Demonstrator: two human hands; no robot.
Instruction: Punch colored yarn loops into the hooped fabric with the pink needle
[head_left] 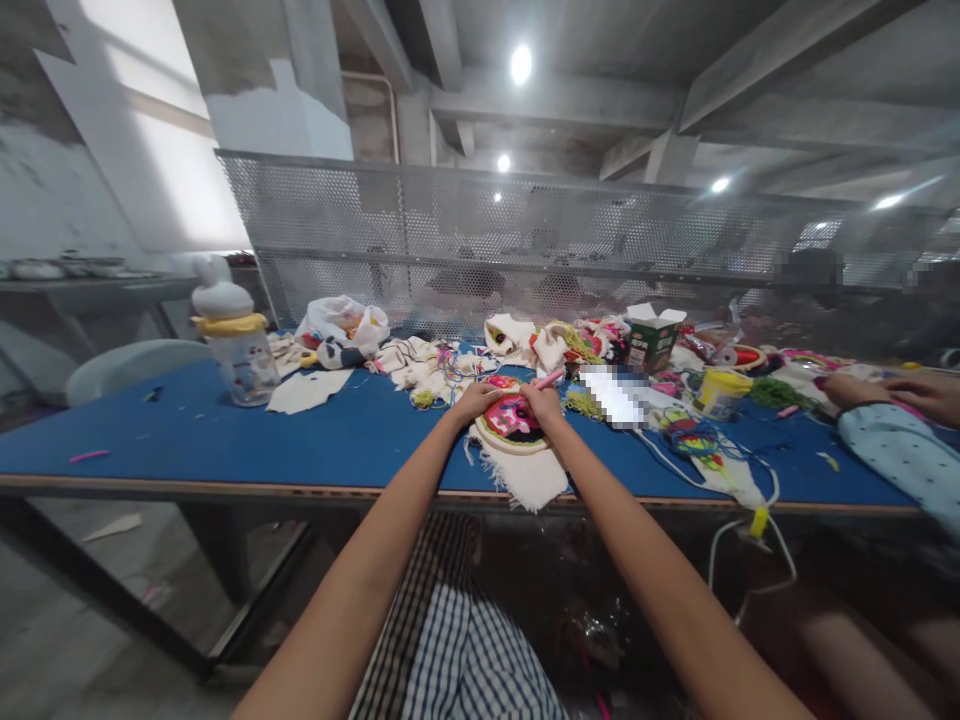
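A round embroidery hoop (492, 436) lies in front of me with cream cloth stretched in it. Its worked area (514, 414) shows pink, red, black and white yarn. A frayed corner of the cloth (531, 478) hangs toward the table's front edge. My left hand (475, 402) grips the hoop's left side, fingers over the rim. Closed around a pink pen-like tool (551, 379), probably a punch needle, my right hand (543, 404) rests at the hoop's right side. The tool's lower end is hidden by the hand.
Behind the hoop lie cream cloths (420, 362) and yarn. A clear bottle (244, 365) stands left on the blue table (187, 440). To the right are a green box (652, 338), a yellow tub (721, 394), a white cable (675, 468) and a co-worker's sleeve (889, 450). A mesh partition (450, 230) rises behind.
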